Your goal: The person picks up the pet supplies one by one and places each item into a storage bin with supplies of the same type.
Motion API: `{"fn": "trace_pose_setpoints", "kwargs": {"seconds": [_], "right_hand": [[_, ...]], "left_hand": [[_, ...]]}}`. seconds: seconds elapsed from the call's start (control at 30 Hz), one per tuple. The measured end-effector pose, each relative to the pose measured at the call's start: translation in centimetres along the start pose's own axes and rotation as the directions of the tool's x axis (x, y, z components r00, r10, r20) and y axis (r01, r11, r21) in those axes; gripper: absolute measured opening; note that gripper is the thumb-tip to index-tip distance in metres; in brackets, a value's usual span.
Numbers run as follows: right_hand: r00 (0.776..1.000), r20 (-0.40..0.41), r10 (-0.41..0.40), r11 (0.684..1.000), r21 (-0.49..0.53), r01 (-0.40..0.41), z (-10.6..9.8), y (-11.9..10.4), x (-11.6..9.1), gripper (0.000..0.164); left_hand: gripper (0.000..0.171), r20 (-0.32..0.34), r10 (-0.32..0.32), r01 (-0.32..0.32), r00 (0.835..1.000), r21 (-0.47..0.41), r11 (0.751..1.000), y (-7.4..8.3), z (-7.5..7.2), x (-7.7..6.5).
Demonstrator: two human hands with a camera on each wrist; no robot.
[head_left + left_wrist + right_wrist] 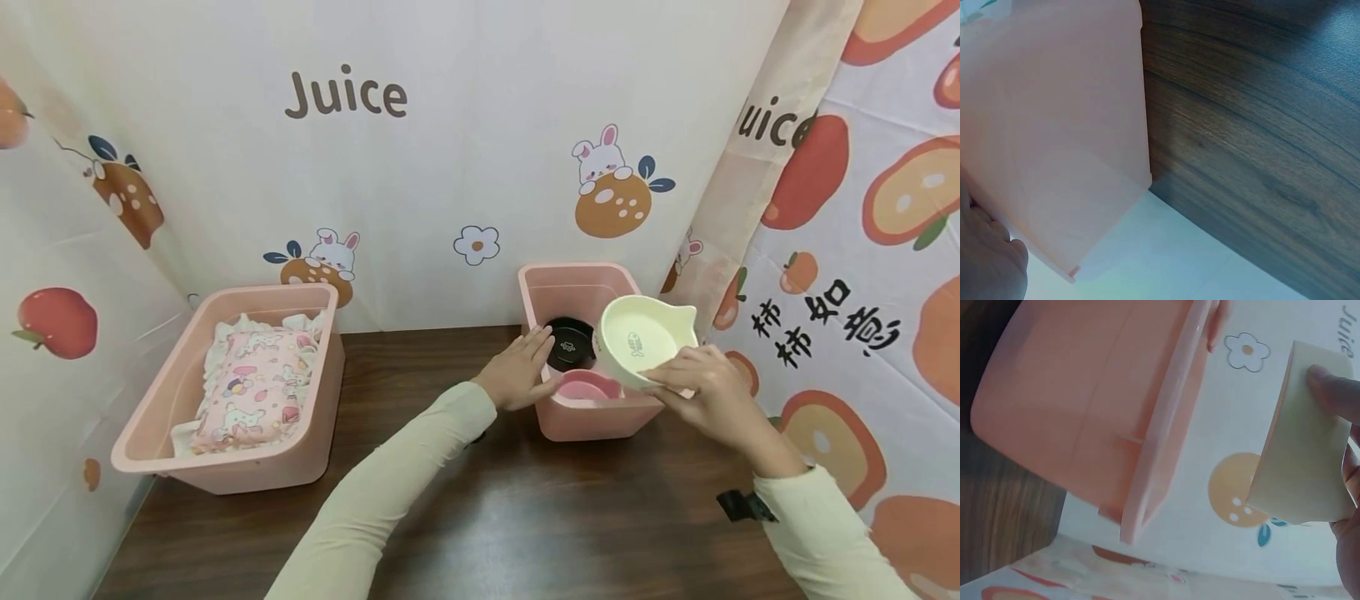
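Note:
My right hand (pixel 705 392) holds a pale yellow pet bowl (pixel 637 337) with an ear-like point on its rim, tilted over the right side of a pink bin (pixel 585 421). A fish-shaped mark shows on the bowl's inner floor. In the right wrist view, the thumb presses the bowl's outer wall (pixel 1304 437). My left hand (pixel 519 368) rests on the bin's left rim with its fingers extended. Inside the bin lie a black bowl (pixel 570 354) and a pink bowl (pixel 588 386), partly hidden by the rim and the yellow bowl.
A larger pink bin (pixel 318 400) stands at the left, with a pink printed, ruffled cushion (pixel 251 387) in it. Both bins sit on a dark wooden table (pixel 480 508). Printed curtains (pixel 465 150) hang behind and at both sides.

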State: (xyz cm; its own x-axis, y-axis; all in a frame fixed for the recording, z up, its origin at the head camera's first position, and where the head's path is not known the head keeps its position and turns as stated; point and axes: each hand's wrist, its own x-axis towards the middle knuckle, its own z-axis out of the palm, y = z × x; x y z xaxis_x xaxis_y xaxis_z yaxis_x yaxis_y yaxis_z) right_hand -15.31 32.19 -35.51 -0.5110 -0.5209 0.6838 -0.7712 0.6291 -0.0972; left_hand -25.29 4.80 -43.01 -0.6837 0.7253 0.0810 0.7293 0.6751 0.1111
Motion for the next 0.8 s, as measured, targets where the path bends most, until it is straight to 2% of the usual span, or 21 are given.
{"fn": "trace_pose_setpoints", "kwargs": {"seconds": [0.2,0.37,0.47,0.57,0.73,0.8], "right_hand": [[0.998,0.058,0.038,0.999,-0.013,-0.037,2.0,2.6,2.4,0.057],[0.990,0.121,0.066,0.998,-0.001,-0.066,3.4,4.8,5.1,0.017],[0.979,0.178,0.097,0.995,0.002,-0.099,4.3,5.8,6.7,0.022],[0.951,0.264,0.159,0.987,-0.004,-0.164,5.1,6.7,7.9,0.020],[0.867,0.408,0.285,0.954,-0.030,-0.300,6.6,8.1,8.9,0.020],[0.842,0.445,0.304,0.946,-0.037,-0.322,7.2,8.7,9.0,0.020]], "left_hand": [[0.074,0.015,-0.007,0.007,1.000,0.000,1.000,0.2,-0.2,0.0],[0.074,0.012,-0.013,0.013,1.000,0.004,1.000,0.1,-0.3,0.0],[0.074,0.016,-0.012,0.012,1.000,0.002,1.000,-0.1,-0.4,-0.1],[0.074,0.016,-0.013,0.013,1.000,0.007,1.000,-0.1,-0.2,-0.1],[0.074,0.007,-0.013,0.013,1.000,0.006,1.000,0.0,0.1,-0.1],[0.074,0.002,-0.010,0.010,1.000,0.004,1.000,0.0,0.2,-0.1]]}}
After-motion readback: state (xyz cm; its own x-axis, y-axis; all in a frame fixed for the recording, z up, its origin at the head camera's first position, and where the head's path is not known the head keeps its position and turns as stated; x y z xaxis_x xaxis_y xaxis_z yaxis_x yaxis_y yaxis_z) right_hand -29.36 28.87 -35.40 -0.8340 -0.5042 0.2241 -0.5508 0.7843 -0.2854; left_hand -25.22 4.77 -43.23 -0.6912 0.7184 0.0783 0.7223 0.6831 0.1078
